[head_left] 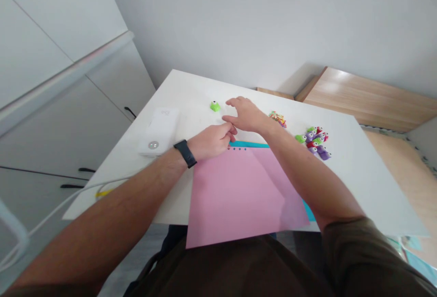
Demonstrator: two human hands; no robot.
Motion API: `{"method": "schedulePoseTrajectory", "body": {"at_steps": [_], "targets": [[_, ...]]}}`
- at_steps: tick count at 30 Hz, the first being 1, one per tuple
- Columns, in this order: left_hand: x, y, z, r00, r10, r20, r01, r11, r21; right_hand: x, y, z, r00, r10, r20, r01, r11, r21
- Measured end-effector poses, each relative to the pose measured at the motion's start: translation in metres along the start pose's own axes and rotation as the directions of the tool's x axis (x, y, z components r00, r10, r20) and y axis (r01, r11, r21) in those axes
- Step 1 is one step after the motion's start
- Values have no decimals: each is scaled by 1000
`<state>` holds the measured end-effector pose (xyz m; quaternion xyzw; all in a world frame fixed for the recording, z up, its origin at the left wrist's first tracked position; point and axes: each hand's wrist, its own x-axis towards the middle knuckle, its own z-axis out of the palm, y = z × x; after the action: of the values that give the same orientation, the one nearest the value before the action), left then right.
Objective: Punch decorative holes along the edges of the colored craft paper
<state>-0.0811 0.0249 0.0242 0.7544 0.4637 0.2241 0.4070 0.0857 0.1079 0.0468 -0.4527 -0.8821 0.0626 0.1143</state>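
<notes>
A large pink sheet of paper [235, 192] lies at the table's near edge and reaches past it, with a blue sheet [251, 144] showing beneath. Small star-like marks run along its far edge. My left hand [215, 140], wearing a black wristband, has its fingers curled at the far left edge of the pink sheet; its grip is partly hidden. Just beyond it, my right hand [247, 115] is open, thumb and forefinger apart, with nothing seen between them. To the left of those fingertips sits a small green piece [215, 106] with an eye-like spot.
Several red, green and purple pieces with eye-like spots [316, 142] are heaped on the right. Small multicoloured bits [278, 118] lie behind my right forearm. A white box [159, 130] and a cable [112, 181] are on the left of the white table [362, 187].
</notes>
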Motion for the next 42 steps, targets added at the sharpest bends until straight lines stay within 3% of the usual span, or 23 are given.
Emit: {"method": "schedulePoseTrajectory", "body": {"at_steps": [4, 7, 12, 17, 23, 27, 32, 37, 42], "targets": [[3, -1, -5, 995, -96, 4, 96, 994, -46, 35, -11, 16, 996, -18, 84, 18, 1000, 0], [4, -3, -8, 998, -47, 39, 48, 998, -33, 48, -12, 24, 998, -23, 61, 21, 999, 27], [4, -5, -8, 999, 12, 44, -14, 998, 54, 57, -14, 33, 999, -7, -32, 9, 998, 63], [4, -3, -8, 999, 2, 54, -3, 1000, 27, 55, -16, 36, 999, 47, -28, -42, 987, 153], [3, -3, -8, 996, -60, 70, 63, 997, -39, 10, 2, 13, 963, 195, -186, -116, 923, 368], [5, -4, -7, 996, -55, 67, 57, 998, -27, -49, 24, -4, 960, 232, -157, -131, 867, 481], [6, -3, -7, 995, -64, 78, 70, 995, -77, -110, 39, 0, 945, 321, -60, -215, 751, 624], [5, 0, -5, 995, -66, 73, 73, 993, -97, -131, 41, 15, 934, 356, -42, -212, 642, 737], [4, 1, -4, 994, -90, 67, 96, 991, -95, -138, 42, 22, 921, 378, -92, -222, 705, 673]]}}
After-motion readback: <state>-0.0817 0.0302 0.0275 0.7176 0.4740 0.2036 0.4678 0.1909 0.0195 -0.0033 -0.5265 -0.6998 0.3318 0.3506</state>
